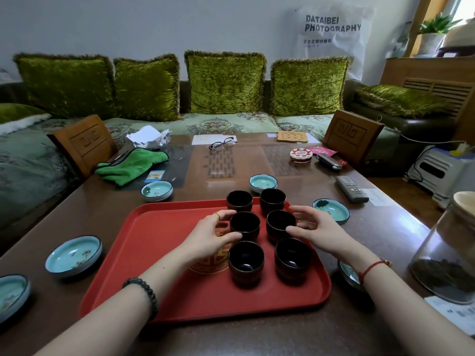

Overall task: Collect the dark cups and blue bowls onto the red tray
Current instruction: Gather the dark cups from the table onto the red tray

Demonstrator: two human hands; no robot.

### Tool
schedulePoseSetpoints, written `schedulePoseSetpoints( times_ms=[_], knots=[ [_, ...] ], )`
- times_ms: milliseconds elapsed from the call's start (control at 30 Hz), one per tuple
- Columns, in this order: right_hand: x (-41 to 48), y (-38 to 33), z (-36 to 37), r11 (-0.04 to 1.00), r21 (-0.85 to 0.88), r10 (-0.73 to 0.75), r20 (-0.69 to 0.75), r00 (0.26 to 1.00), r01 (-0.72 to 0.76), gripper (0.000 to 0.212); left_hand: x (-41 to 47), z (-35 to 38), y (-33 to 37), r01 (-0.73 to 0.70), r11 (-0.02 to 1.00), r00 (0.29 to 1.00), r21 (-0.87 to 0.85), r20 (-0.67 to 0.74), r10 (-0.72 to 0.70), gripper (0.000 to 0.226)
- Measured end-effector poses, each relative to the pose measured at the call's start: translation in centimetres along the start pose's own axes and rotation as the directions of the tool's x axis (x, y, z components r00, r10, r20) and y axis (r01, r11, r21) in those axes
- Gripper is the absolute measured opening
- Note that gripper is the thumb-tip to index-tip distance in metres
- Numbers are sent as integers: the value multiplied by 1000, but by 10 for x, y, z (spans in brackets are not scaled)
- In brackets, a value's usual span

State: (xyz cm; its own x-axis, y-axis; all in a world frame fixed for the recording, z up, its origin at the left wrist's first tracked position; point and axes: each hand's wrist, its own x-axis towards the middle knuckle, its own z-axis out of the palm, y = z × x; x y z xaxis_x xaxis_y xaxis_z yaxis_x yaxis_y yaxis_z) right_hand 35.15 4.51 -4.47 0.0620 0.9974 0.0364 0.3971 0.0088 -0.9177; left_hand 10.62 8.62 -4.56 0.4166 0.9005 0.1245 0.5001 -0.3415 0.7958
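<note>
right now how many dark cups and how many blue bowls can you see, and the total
dark cups: 6, all on the red tray, e.g.
blue bowls: 6, all on the table off the tray, e.g.; one is partly hidden under the right wrist
total: 12

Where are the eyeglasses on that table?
The eyeglasses lie near the table's far edge, about mid-width, resting partly on a white paper, with the green cloth off to their left.
</note>
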Motion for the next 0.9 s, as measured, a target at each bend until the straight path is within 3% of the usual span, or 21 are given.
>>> schedulePoseSetpoints(
  times_ms=[167,267,533,900],
  knots=[
    [7,-3,-2,996,81,-31,-35,999,34,47,4,-5,-4,6,1000,1000,-24,-20,-6,52],
    [18,-5,-9,989,145,-18,-80,997,29,53,13,-14,-3,28,998,997,-65,-66,-32,51],
    [53,-13,-6,1000,17,-9,12,1000,9,65,48,-16,4,121,992,993,-37,-11,-121,73],
    [75,-14,3,997,-77,-28,35,999,31,62,72,-8,-2,119,991,993,65,-21,-118,59]
  ],
)
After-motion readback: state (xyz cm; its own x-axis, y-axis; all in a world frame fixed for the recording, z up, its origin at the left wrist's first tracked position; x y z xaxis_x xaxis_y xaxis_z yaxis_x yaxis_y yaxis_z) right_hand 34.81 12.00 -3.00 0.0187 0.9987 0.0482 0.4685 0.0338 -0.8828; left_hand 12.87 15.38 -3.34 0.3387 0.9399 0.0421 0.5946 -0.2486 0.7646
